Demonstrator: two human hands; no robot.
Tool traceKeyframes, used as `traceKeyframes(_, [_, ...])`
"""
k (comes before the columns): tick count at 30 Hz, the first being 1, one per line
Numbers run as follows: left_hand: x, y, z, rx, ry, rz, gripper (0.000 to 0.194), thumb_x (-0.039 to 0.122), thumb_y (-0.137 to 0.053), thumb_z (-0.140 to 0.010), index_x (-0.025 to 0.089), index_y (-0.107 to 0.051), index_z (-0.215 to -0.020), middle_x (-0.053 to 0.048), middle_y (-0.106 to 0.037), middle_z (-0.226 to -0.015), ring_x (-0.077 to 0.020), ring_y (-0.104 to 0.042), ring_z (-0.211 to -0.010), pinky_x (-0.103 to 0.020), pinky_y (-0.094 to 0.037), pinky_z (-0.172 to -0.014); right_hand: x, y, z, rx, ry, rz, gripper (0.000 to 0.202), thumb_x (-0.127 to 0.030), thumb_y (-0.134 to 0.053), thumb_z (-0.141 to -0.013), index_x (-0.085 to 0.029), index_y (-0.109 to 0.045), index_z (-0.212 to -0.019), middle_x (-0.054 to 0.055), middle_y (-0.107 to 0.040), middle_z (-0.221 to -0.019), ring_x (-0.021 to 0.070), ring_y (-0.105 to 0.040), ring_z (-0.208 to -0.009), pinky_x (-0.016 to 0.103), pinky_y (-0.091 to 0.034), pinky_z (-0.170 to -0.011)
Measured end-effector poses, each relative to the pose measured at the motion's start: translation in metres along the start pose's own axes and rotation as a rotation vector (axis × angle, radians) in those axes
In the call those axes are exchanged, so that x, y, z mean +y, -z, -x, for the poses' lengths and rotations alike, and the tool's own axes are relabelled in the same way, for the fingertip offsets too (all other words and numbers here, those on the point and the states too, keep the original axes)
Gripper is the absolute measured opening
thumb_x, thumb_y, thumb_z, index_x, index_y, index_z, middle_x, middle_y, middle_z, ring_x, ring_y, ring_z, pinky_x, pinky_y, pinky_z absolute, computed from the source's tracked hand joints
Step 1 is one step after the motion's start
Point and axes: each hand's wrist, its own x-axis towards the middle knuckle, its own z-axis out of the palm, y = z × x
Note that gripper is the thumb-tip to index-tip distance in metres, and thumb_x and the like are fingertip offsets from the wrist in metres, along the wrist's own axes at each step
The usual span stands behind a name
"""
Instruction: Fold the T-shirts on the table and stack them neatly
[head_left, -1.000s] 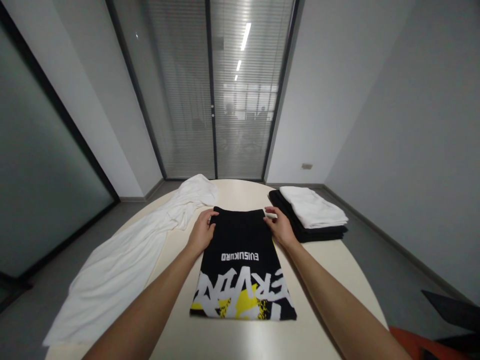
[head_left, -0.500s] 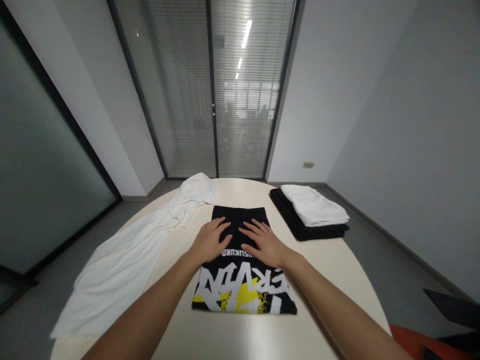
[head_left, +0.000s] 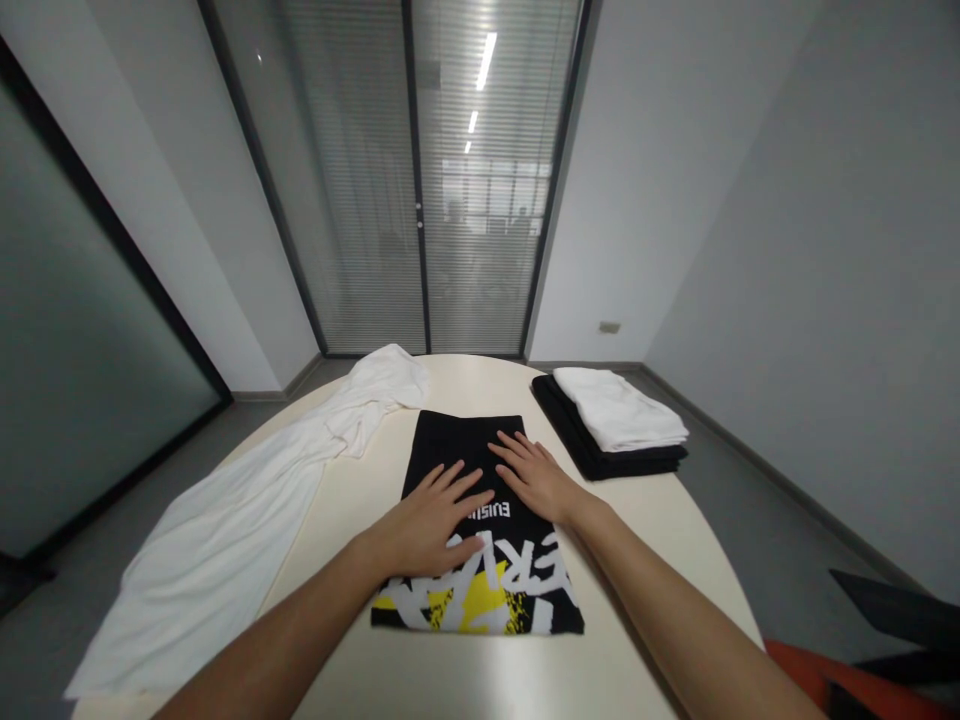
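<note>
A black garment [head_left: 457,440], folded into a flat rectangle, lies on the table in front of me. White lettering and yellow patches cover its near half, upside down from where I look. My left hand [head_left: 435,520] rests flat on its left middle part, fingers spread, covering some of the print. On the upper right part of the cloth lies my right hand [head_left: 536,475], also flat with fingers apart. Neither hand grips the fabric. The kind of garment cannot be told for certain from this fold.
Along the table's [head_left: 480,375] left side stretches a loose, crumpled white cloth [head_left: 225,540]. At the right edge, a folded white cloth [head_left: 619,410] tops folded black fabric [head_left: 600,462]. An orange and black object [head_left: 825,675], partly out of view, stands at lower right.
My left hand has slid toward me over the garment, from its upper part down onto the print. The right hand has moved slightly up and outward. The camera view has shifted a little.
</note>
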Motion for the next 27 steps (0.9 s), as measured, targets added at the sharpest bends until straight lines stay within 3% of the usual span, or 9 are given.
traceKeyframes(7, [0.037, 0.006, 0.004, -0.168, -0.302, 0.138, 0.075, 0.057, -0.06, -0.087, 0.031, -0.038, -0.154, -0.01, -0.03, -0.164, -0.0382, -0.025, -0.151, -0.063, -0.019, -0.121, 0.02, 0.003, -0.001, 0.051, 0.135, -0.056, 0.048, -0.046, -0.031, -0.106, -0.033, -0.049, -0.149, 0.003, -0.038, -0.161, 0.0285, -0.029, -0.151, 0.058, -0.027, -0.12])
traceKeyframes(14, [0.036, 0.005, 0.005, -0.217, -0.292, 0.172, 0.078, 0.067, -0.055, -0.087, 0.03, -0.039, -0.154, -0.012, -0.028, -0.165, -0.0395, -0.022, -0.152, -0.063, -0.017, -0.121, 0.021, 0.004, -0.002, 0.067, 0.149, -0.02, 0.045, -0.04, -0.036, -0.106, -0.031, -0.052, -0.147, 0.004, -0.042, -0.159, 0.0279, -0.032, -0.15, 0.054, -0.03, -0.121])
traceKeyframes(20, [0.034, 0.003, 0.008, -0.24, -0.312, 0.16, 0.082, 0.066, -0.057, -0.086, 0.03, -0.034, -0.156, -0.011, -0.022, -0.167, -0.0419, -0.016, -0.153, -0.065, -0.015, -0.121, 0.021, 0.002, -0.005, 0.152, 0.174, -0.029, 0.041, -0.032, -0.04, -0.104, -0.028, -0.06, -0.139, 0.006, -0.05, -0.153, 0.0252, -0.043, -0.143, 0.049, -0.034, -0.12])
traceKeyframes(23, [0.037, 0.003, 0.009, -0.23, -0.308, 0.155, 0.083, 0.067, -0.059, -0.085, 0.031, -0.034, -0.156, -0.009, -0.026, -0.166, -0.0444, -0.015, -0.152, -0.068, -0.016, -0.12, 0.022, 0.002, -0.006, 0.147, 0.167, -0.034, 0.041, -0.033, -0.041, -0.104, -0.029, -0.061, -0.139, 0.006, -0.05, -0.153, 0.0255, -0.044, -0.142, 0.05, -0.034, -0.12])
traceKeyframes(27, [0.048, 0.001, 0.009, -0.204, -0.348, 0.157, 0.071, 0.062, -0.052, -0.092, 0.03, -0.038, -0.153, -0.007, -0.032, -0.164, -0.0403, -0.025, -0.151, -0.064, -0.018, -0.121, 0.023, 0.002, -0.006, 0.137, 0.154, -0.036, 0.041, -0.035, -0.041, -0.104, -0.03, -0.061, -0.139, 0.005, -0.05, -0.153, 0.0258, -0.042, -0.143, 0.05, -0.033, -0.12])
